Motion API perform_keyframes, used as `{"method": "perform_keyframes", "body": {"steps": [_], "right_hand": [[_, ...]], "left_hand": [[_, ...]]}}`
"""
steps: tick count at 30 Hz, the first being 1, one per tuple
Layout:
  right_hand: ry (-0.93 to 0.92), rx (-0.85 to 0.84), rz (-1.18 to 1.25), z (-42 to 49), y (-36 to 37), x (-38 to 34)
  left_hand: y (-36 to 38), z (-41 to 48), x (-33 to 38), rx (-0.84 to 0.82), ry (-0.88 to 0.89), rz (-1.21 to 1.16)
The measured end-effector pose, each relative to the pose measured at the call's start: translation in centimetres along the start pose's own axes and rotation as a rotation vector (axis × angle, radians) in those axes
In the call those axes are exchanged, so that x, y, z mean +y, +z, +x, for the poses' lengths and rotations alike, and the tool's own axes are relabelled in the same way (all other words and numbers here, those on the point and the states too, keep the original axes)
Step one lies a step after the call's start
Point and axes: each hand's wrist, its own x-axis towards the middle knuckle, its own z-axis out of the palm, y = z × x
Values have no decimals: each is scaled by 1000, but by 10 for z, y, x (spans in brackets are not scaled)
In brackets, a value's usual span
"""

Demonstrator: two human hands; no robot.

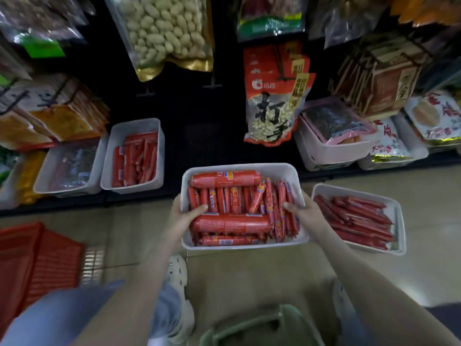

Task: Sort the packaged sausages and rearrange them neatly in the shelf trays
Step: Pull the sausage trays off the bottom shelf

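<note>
Head view. White tray (237,166): held above the tiled floor (249,275), centre of scene, just in front of the bottom shelf.

Contents: packaged sausages (229,203) in red wrappers. The thin ones are packed side by side, and two thick ones lie crosswise, one at the far end and one nearer.

Left hand (185,216): grips the tray's left edge, thumb curled over the rim onto the sausages; fingers underneath are hidden.

Right hand (303,211): grips the right edge the same way, thumb inside the rim.

Second tray (400,221): on the floor, just right of the right hand, holding thin red sausages.

Shelf tray (111,156): far left, on the shelf, part filled with red sausages.

Red basket (37,258): near left.
</note>
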Motion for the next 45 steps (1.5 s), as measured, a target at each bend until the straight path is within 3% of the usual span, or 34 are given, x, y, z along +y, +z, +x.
{"method": "perform_keyframes", "body": {"steps": [9,13,18,21,23,25,26,28,30,31,35,39,42,45], "right_hand": [[240,68,106,61,-10,157],[272,52,55,97,-8,213],[234,102,-181,128,1,205],[267,144,-546,149,0,184],[92,278,-767,155,-5,164],[-78,479,-927,157,-15,162],[-57,532,-996,158,-24,167],[225,437,-970,158,-43,179],[471,225,-869,154,-55,192],[500,161,-857,148,-57,195],[396,19,-886,113,-56,203],[388,-109,-742,96,-37,212],[402,-119,-720,97,-25,202],[268,-59,-884,94,-17,172]], "left_hand": [[22,75,-140,-33,-357,-19],[31,116,-170,-77,-368,23],[45,150,-194,96,-300,36],[54,151,-201,160,-237,323],[71,142,-203,201,-159,659],[102,131,-203,67,90,1069],[121,126,-201,-67,220,1214],[155,119,-197,-333,399,1433],[177,116,-198,-516,345,1539],[183,117,-200,-542,305,1556],[195,117,-207,-495,303,1610],[203,114,-208,-482,245,1684],[206,106,-192,-513,187,1681],[205,102,-158,-507,178,1628]]}}
